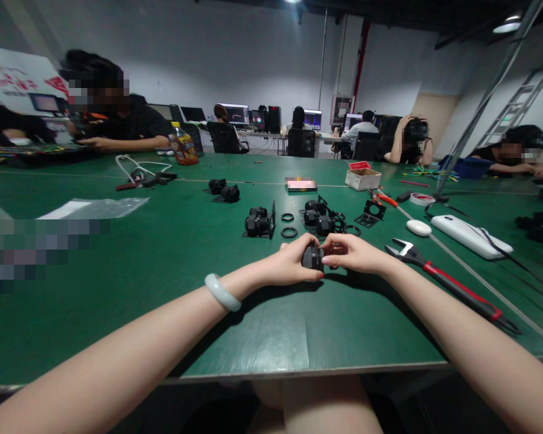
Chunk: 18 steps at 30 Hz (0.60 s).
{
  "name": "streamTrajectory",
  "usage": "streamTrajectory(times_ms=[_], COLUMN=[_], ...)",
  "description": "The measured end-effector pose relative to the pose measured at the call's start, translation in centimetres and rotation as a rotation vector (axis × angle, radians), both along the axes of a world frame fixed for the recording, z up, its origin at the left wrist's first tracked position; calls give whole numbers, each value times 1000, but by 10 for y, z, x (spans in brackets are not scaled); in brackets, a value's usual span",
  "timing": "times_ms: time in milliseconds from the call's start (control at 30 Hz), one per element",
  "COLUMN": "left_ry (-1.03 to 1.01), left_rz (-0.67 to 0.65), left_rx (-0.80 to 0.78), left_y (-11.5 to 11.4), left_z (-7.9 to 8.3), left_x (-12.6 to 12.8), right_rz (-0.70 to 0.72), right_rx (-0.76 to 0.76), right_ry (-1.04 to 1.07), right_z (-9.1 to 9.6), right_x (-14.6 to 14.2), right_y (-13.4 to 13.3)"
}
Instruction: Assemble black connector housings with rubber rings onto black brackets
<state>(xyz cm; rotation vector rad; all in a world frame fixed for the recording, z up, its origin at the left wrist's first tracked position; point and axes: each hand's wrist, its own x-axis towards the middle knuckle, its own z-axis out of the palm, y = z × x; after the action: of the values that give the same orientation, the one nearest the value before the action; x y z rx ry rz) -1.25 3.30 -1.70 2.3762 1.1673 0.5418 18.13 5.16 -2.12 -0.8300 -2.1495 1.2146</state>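
My left hand point(287, 262), a bangle on its wrist, is closed around a black plastic fitting point(311, 257) that looks like a cable gland. From the other side the fingers of my right hand point(355, 253) pinch the same piece, partly covering it. Just beyond my hands lie two black rings point(289, 232). To their left stand similar black fittings point(256, 222) beside an upright bracket, and to their right sits a cluster of fittings point(324, 223) with brackets and more rings. A flat bracket with a round hole point(370, 212) rests further right.
An adjustable wrench point(461, 286) with red-black handle lies right of my right forearm. Near it are a white power bank point(470, 236), a white mouse-like object point(419, 227) and a tape roll point(422, 199). A small box point(362, 179) and a drink bottle point(183, 144) stand farther back. People sit around.
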Motion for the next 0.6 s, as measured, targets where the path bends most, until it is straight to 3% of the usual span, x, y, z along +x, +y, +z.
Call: streamTrajectory(times_ms=[600], left_ry=[29], left_rz=[13], left_rx=[12], left_y=[2], left_z=[-2], left_x=[0], right_rz=[27], right_rx=[28], right_ry=[-158], right_z=[2], right_x=[2], right_y=[5])
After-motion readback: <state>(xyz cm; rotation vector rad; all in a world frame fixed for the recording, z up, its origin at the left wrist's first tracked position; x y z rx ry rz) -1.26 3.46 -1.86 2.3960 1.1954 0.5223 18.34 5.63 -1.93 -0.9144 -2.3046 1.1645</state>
